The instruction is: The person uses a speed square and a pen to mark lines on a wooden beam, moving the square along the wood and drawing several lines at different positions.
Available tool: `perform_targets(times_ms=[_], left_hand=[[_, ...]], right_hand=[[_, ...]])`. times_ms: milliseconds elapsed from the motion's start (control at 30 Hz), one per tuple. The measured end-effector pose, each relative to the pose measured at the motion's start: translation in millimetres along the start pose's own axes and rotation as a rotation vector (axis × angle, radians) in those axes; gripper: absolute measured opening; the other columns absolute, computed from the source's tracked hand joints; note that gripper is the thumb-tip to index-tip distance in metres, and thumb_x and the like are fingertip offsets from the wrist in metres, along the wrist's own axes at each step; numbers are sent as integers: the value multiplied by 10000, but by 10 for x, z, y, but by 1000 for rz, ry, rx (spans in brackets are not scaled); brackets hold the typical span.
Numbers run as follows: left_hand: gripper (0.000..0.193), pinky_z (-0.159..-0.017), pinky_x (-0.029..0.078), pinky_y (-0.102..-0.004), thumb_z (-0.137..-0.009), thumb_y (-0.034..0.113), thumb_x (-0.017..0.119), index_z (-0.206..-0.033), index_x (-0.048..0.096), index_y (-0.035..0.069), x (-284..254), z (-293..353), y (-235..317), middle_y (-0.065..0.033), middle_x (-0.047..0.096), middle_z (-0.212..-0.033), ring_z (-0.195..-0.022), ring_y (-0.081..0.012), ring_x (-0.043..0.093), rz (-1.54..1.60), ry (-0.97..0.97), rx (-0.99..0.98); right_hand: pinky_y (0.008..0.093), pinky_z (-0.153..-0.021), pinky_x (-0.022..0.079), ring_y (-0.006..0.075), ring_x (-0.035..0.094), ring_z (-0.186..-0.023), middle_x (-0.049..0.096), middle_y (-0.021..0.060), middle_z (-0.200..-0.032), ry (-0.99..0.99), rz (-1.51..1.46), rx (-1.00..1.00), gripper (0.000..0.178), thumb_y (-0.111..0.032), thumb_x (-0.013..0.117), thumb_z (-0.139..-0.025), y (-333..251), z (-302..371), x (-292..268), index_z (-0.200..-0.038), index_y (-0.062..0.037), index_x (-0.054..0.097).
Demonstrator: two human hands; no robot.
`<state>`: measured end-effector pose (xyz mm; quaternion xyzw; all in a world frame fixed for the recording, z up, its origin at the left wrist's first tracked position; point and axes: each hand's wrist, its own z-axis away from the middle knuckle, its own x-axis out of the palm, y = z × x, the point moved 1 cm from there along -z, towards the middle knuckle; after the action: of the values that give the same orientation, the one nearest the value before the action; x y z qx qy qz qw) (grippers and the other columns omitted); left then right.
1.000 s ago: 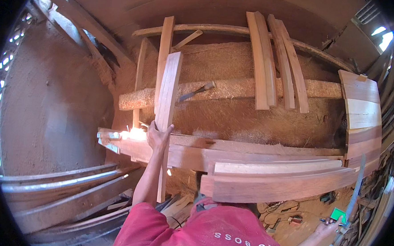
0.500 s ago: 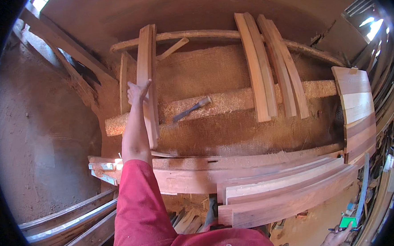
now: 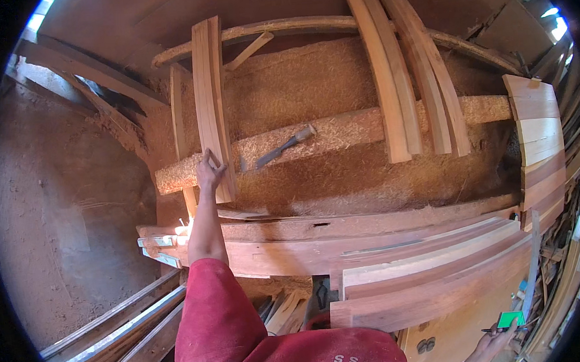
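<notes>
My left hand (image 3: 211,171) rests on the near part of a long light-brown board (image 3: 209,93), index finger stretched out and thumb apart. A second board lies tight along its right side. Both lie across a far rail and a log covered in wood shavings (image 3: 340,134). On that log, right of my left hand, is a chisel (image 3: 285,147) with a dark blade. At the lower right my right hand (image 3: 492,345) is closed around a thin dark pen-like stick and a small green square thing (image 3: 510,319), whose kind I cannot make out.
Several more boards (image 3: 389,77) lie across the log and rail at right. A stack of planks (image 3: 433,281) lies on the beam (image 3: 274,257) nearer me. Joined short planks (image 3: 538,138) stand at the right edge. Long timbers (image 3: 114,328) lie lower left.
My left hand has slid along the board toward its near end. The view has shifted slightly. My right hand still holds the green thing and the stick.
</notes>
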<state>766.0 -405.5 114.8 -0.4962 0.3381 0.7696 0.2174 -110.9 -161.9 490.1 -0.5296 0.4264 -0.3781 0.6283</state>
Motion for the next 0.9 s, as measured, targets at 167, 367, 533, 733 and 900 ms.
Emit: perform_targets(times_ms=[167, 367, 533, 733, 900], left_hand=[[872, -888, 552, -458, -706, 314, 887, -1493, 539, 178, -84, -73, 26, -212, 694, -1091, -997, -351, 682, 44, 77, 53], [846, -849, 566, -455, -696, 324, 883, -1471, 572, 187, -115, -124, 295, -194, 718, -986, -942, -349, 697, -11, 102, 127], [809, -900, 557, -462, -692, 347, 879, -1431, 600, 175, -61, -22, 244, -196, 705, -1023, -983, -359, 680, 29, 146, 148], [549, -1033, 472, -521, -802, 318, 814, -1272, 627, 105, 292, 257, 1338, -213, 646, -1222, -1169, -403, 609, -26, 112, 540], [448, -999, 494, -515, -860, 259, 755, -1240, 620, 63, 940, 433, 1733, -210, 652, -1185, -1163, -408, 612, -104, -122, 698]], right_hand=[[185, -368, 324, 43, 410, -486, 555, 23, -705, -64, -11, -7, 237, -293, 636, -1027, -102, 73, 236, -1033, -68, 560], [174, -369, 329, 31, 435, -512, 581, 34, -745, -94, 26, 20, 218, -276, 621, -1035, -148, 188, 347, -1060, -68, 561], [169, -369, 336, 31, 433, -511, 583, 33, -749, -110, 5, 22, 206, -269, 614, -1036, -142, 247, 393, -1066, -72, 564], [169, -368, 339, 32, 422, -509, 544, 20, -730, -86, -19, 40, 187, -253, 614, -1035, -77, 97, 40, -1047, -75, 559], [189, -389, 318, 33, 449, -547, 577, 19, -806, -44, -19, 6, 266, -292, 612, -1037, -7, 110, -40, -1150, -55, 574]])
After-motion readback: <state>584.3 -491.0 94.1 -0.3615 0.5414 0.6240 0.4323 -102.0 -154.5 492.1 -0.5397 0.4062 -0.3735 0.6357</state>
